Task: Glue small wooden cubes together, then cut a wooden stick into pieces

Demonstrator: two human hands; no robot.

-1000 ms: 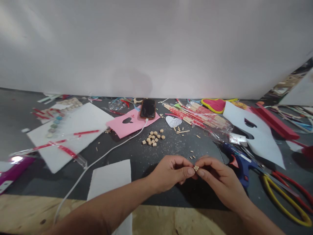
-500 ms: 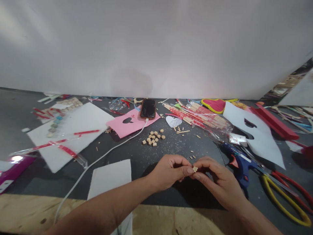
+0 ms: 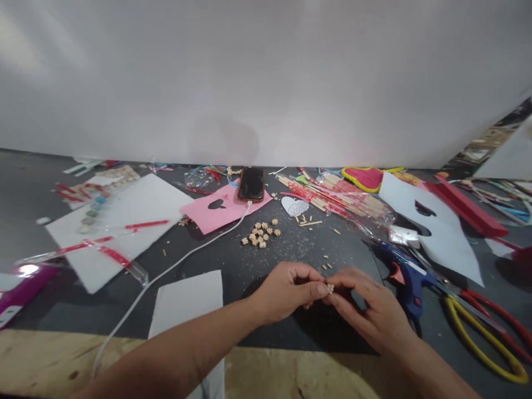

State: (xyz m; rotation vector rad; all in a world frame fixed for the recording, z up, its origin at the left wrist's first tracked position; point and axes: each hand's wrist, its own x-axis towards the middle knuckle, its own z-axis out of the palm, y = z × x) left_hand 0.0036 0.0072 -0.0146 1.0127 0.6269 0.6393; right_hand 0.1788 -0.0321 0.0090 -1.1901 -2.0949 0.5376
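Note:
Between my fingertips is a small flower-shaped cluster of wooden stick pieces (image 3: pixel 330 288). My left hand (image 3: pixel 286 291) pinches it from the left with thumb and forefinger. From the right, the thumb and forefinger of my right hand (image 3: pixel 368 302) close on the same cluster. Just beyond the fingers lie a few short cut stick pieces (image 3: pixel 325 266). Farther back is a pile of similar wooden clusters (image 3: pixel 261 235). A paper heart (image 3: pixel 295 206) with a drawn pattern lies behind more cut bits.
To the right are a blue glue gun (image 3: pixel 405 274) and scissors (image 3: pixel 486 332) with yellow and red handles. Packaged chopsticks (image 3: pixel 332 194) lie at the back. A phone (image 3: pixel 251 184) rests on pink paper (image 3: pixel 208 213), its white cable (image 3: pixel 174 264) running to the front left. White card (image 3: pixel 187 299) lies near my left forearm.
Both hands stay in almost the same place, with the small wooden cluster still pinched between them. My right fingers have shifted very slightly around it.

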